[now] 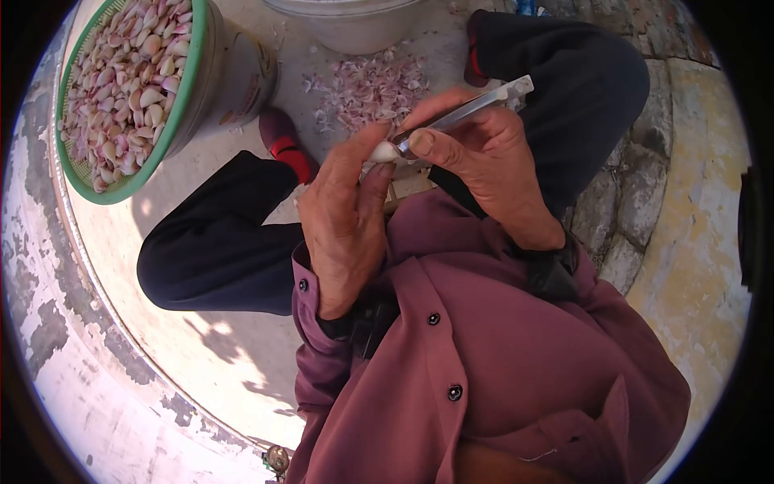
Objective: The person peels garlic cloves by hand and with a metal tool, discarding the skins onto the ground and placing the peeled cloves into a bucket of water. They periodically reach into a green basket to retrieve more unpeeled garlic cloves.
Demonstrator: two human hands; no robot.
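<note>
My left hand point(343, 214) pinches a pale garlic clove point(382, 152) between thumb and fingers, in front of my body. My right hand point(504, 165) is closed around a small knife point(476, 105) with a flat silver handle that points up and to the right. The knife's working end meets the clove where the two hands come together, and my fingers partly cover it. Beyond the hands, a heap of pinkish garlic skins point(375, 87) lies on the ground between my feet.
A green-rimmed basket point(196, 60) full of garlic cloves rests on a bucket point(242, 77) at the upper left. Another pale tub point(347, 24) stands at the top. My bent legs flank the work area; stone blocks point(637, 194) run along the right.
</note>
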